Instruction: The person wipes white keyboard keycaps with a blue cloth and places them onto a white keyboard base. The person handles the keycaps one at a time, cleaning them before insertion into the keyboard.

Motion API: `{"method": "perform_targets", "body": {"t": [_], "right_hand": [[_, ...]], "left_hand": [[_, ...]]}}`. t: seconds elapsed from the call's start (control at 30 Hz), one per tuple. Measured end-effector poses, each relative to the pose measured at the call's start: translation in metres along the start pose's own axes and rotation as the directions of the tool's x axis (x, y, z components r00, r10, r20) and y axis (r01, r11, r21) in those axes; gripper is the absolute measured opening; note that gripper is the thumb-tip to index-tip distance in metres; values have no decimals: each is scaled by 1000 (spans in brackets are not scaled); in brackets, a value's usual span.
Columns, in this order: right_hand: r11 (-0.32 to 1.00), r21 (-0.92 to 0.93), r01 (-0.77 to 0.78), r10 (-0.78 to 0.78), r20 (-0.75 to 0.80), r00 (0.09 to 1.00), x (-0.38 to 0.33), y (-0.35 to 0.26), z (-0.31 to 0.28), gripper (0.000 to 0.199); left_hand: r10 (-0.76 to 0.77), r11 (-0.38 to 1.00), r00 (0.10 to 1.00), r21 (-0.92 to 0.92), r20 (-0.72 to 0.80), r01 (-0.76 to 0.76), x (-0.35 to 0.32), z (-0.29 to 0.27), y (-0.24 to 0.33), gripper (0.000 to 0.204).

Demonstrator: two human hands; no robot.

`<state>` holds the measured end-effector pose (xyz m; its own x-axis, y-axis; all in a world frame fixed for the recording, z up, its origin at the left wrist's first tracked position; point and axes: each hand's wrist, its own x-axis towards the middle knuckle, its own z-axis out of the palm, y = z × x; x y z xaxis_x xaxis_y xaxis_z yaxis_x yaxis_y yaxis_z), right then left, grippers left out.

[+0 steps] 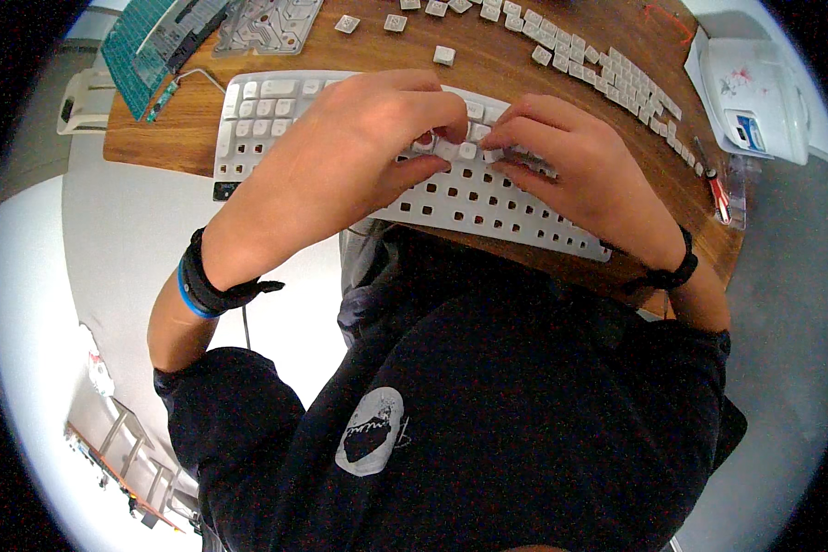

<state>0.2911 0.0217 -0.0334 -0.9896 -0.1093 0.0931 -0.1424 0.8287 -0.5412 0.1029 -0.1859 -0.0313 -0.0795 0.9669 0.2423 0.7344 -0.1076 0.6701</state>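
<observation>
A white keyboard (386, 213) lies across the table's near edge. White keycaps fill its upper left part, while many sockets in the lower rows stand bare with dark switches showing. My left hand (359, 138) reaches over the middle of it, its index finger and thumb curled round a white keycap (446, 150) in an upper row. Just right of there, my right hand (575, 152) pinches another white keycap (490, 155) between thumb and fingertips, close above the board. A seated keycap (467, 150) shows between the two hands. My palms hide part of the rows beneath.
Loose keycaps lie in curved rows (607, 75) at the far right, with a single keycap (443, 56) behind the keyboard. Far left are a green cutting mat (124, 69) and a grey patterned plate (271, 23). A red-handled tool (718, 195) and white container (764, 92) sit right.
</observation>
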Motion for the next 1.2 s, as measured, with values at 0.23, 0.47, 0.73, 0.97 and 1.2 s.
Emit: {"method": "perform_targets", "body": {"t": [0.23, 0.47, 0.73, 0.97, 1.2], "right_hand": [[997, -73, 35, -37, -31, 999, 2, -6, 3, 22], [990, -137, 15, -13, 18, 1000, 6, -15, -3, 25], [995, -95, -35, 41, 66, 997, 7, -11, 0, 19], [962, 103, -252, 238, 133, 962, 2, -13, -14, 23], [977, 68, -201, 195, 84, 977, 6, -15, -13, 21]], "left_hand": [[-11, 998, 999, 55, 48, 8, -1, 2, -4, 21], [-6, 998, 999, 56, 50, 3, -1, 6, -9, 21], [19, 999, 1000, 49, 19, -20, -2, 7, -13, 22], [20, 999, 1000, 50, 17, -21, -5, 9, -15, 24], [32, 997, 999, 70, 7, -33, -6, 11, -16, 23]]}}
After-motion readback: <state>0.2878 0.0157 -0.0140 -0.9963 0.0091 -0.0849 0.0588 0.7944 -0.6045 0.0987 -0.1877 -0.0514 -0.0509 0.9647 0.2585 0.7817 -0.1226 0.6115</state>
